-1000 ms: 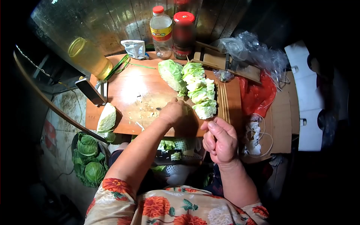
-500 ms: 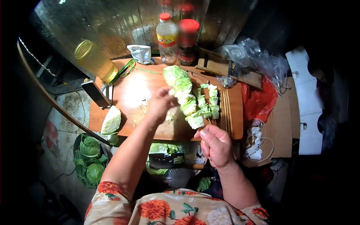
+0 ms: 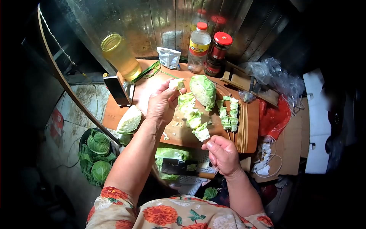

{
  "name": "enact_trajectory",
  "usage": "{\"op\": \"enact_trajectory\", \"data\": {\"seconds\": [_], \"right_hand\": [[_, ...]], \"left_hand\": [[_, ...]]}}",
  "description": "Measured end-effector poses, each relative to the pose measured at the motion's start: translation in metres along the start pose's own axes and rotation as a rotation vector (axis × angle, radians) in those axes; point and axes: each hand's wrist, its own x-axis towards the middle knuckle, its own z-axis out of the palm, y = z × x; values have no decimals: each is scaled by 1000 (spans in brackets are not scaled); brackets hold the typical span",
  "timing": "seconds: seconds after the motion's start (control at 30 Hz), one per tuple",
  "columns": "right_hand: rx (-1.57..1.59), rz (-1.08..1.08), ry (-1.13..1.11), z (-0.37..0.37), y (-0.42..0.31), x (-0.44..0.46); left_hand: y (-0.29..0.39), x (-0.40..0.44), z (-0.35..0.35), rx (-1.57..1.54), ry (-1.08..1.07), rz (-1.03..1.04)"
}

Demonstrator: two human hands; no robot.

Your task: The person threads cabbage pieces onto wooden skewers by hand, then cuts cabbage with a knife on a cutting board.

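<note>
My right hand (image 3: 222, 155) is closed on the lower end of a skewer threaded with pale green cabbage pieces (image 3: 193, 118), held slanting above the board. At the skewer's upper tip, my left hand (image 3: 161, 102) pinches a small cabbage piece (image 3: 175, 83). Just right of the held skewer, a larger chunk of cabbage (image 3: 203, 91) sits on the wooden board (image 3: 173, 131). Finished-looking cabbage skewers (image 3: 228, 114) lie farther right, beside a row of bare wooden skewers (image 3: 243, 128).
A cabbage wedge (image 3: 129, 119) and a propped phone (image 3: 116, 91) stand at left. Behind are a jar of yellow liquid (image 3: 122, 57), a bottle (image 3: 199, 47) and red-lidded jars (image 3: 219, 49). A cleaver (image 3: 175, 167) lies near me; whole cabbages (image 3: 100, 143) fill a container at lower left.
My left hand has moved up to the skewer's tip and now pinches a cabbage piece there. The scene has shifted right in view, uncovering the large cabbage chunk behind the skewer.
</note>
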Motion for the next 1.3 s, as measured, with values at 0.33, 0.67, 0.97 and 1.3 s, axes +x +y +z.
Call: {"op": "enact_trajectory", "data": {"seconds": [0.33, 0.67, 0.97, 1.3], "right_hand": [[3, -45, 6, 7, 6, 2], [84, -79, 56, 14, 13, -2], [6, -18, 95, 29, 21, 9], [46, -124, 160, 43, 36, 12]], "left_hand": [[7, -7, 4, 289, -51, 181], [2, -18, 13, 228, -170, 109], [-23, -27, 34, 270, 64, 285], [-33, -25, 20, 345, 161, 285]]}}
